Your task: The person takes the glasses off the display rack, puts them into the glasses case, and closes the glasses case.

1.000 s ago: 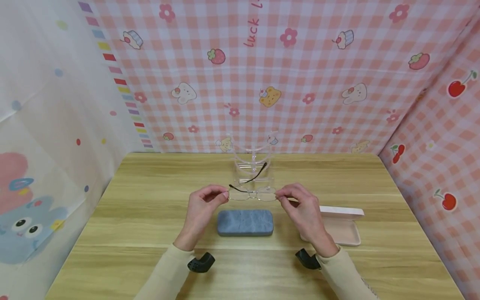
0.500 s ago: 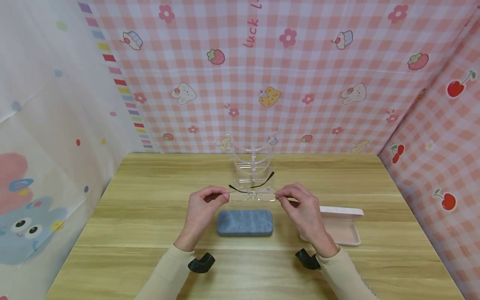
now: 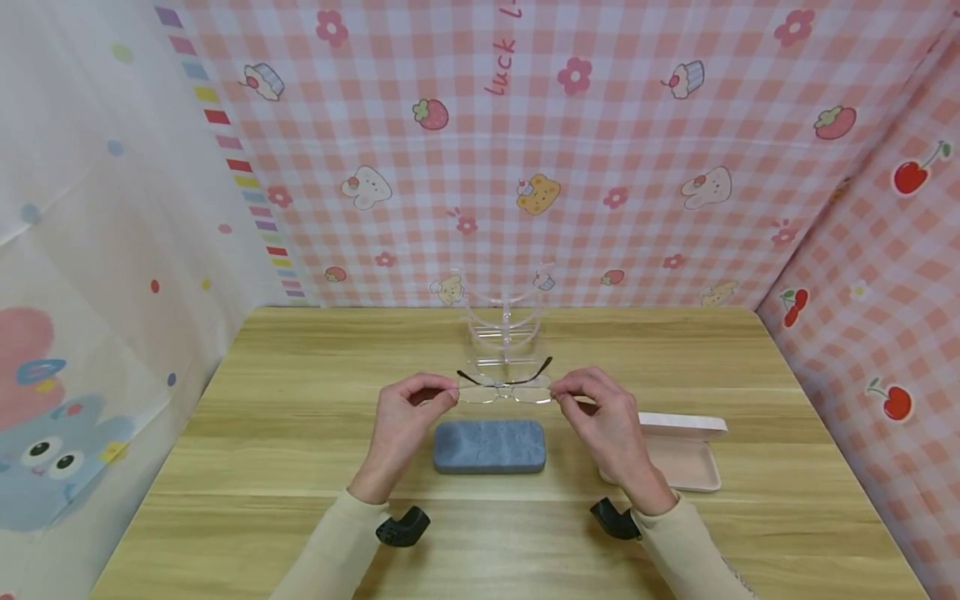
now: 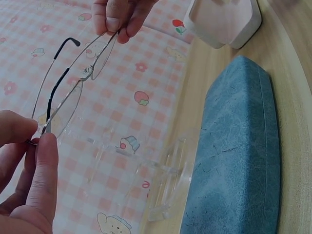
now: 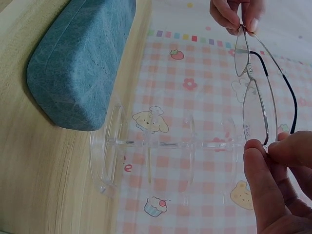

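Note:
Thin metal-rimmed eyeglasses [image 3: 505, 390] are held up in front of me by both hands. My left hand [image 3: 401, 421] pinches the left end of the frame between thumb and fingers, while my right hand [image 3: 611, 421] pinches the right end the same way. Behind the lenses, the dark-tipped temples lie partly folded inward and cross, as the glasses [image 4: 87, 75] also show in the left wrist view. Just below them on the table lies a closed blue-grey glasses case [image 3: 489, 447].
A clear acrylic glasses stand [image 3: 506, 337] stands behind the glasses. To the right, partly hidden by my right hand, an open pale-pink glasses case [image 3: 686, 462] lies on the wooden table [image 3: 300, 450]. Patterned cloth [image 3: 480, 150] rises at the back and both sides.
One temple's dark tip has swung down and rightward, so that temple lies closer to the lenses. Both hands keep their hold on the glasses in nearly the same place.

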A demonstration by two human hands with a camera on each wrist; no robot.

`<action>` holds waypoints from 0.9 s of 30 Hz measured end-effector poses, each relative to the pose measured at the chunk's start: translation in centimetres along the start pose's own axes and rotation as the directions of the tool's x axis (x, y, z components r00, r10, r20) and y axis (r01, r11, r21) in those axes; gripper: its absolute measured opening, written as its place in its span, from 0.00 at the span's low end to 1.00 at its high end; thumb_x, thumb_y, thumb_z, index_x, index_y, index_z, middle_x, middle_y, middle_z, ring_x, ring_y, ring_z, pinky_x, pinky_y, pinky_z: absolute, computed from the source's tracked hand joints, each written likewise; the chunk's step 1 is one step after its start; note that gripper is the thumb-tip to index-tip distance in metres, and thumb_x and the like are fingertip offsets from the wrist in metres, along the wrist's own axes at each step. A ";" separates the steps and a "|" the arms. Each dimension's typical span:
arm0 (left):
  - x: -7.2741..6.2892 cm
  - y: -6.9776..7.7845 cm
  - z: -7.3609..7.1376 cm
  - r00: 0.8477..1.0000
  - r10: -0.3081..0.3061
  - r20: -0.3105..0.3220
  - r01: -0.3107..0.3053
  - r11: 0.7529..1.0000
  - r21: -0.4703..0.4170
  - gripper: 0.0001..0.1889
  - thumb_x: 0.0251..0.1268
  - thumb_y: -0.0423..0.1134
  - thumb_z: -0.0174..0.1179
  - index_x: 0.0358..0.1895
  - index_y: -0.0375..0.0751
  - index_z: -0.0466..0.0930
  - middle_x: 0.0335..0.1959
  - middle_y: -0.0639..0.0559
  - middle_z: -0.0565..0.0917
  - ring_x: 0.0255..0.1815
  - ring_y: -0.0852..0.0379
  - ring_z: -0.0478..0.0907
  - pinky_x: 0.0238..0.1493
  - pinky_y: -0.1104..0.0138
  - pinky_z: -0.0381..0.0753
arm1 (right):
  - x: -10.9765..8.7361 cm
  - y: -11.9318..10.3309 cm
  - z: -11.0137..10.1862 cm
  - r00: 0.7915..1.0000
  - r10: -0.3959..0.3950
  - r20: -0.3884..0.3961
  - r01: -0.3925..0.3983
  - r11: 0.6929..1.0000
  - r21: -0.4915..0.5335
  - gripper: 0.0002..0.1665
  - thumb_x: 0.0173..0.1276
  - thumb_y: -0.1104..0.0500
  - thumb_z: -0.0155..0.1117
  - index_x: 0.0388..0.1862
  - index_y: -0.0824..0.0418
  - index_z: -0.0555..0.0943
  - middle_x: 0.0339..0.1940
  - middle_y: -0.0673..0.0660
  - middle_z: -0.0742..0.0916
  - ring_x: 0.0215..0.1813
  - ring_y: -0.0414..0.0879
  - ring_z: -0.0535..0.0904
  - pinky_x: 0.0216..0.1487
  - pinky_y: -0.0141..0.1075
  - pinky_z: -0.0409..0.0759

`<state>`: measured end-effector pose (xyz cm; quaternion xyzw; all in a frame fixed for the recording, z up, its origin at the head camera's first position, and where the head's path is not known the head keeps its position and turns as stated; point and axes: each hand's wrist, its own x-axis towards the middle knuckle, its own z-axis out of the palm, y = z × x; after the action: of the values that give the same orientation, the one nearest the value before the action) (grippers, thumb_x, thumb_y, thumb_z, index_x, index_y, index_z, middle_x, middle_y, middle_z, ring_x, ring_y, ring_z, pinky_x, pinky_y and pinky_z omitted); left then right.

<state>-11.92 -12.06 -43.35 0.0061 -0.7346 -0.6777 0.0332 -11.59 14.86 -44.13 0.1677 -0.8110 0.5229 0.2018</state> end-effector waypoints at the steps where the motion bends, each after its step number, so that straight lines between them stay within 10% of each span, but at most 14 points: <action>1: 0.0 0.0 0.0 1.000 0.000 -0.001 0.000 1.000 0.000 0.05 0.63 0.30 0.71 0.40 0.33 0.89 0.38 0.47 0.88 0.40 0.53 0.83 0.38 0.70 0.82 | 0.0 0.0 0.0 1.000 0.000 0.000 0.000 1.000 0.000 0.12 0.62 0.78 0.71 0.38 0.64 0.89 0.39 0.50 0.87 0.41 0.38 0.85 0.41 0.29 0.87; 27: -0.2 0.1 0.1 0.999 0.033 0.005 -0.033 0.996 0.084 0.05 0.61 0.29 0.70 0.39 0.32 0.89 0.39 0.47 0.88 0.39 0.52 0.85 0.38 0.70 0.85 | -0.1 0.2 -0.1 1.000 -0.003 0.004 0.003 1.000 -0.010 0.13 0.62 0.78 0.70 0.37 0.62 0.89 0.39 0.50 0.87 0.42 0.39 0.85 0.42 0.30 0.87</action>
<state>-11.75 -11.94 -43.30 -0.0058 -0.7626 -0.6454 0.0428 -11.59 15.01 -44.32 0.1691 -0.8138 0.5181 0.2018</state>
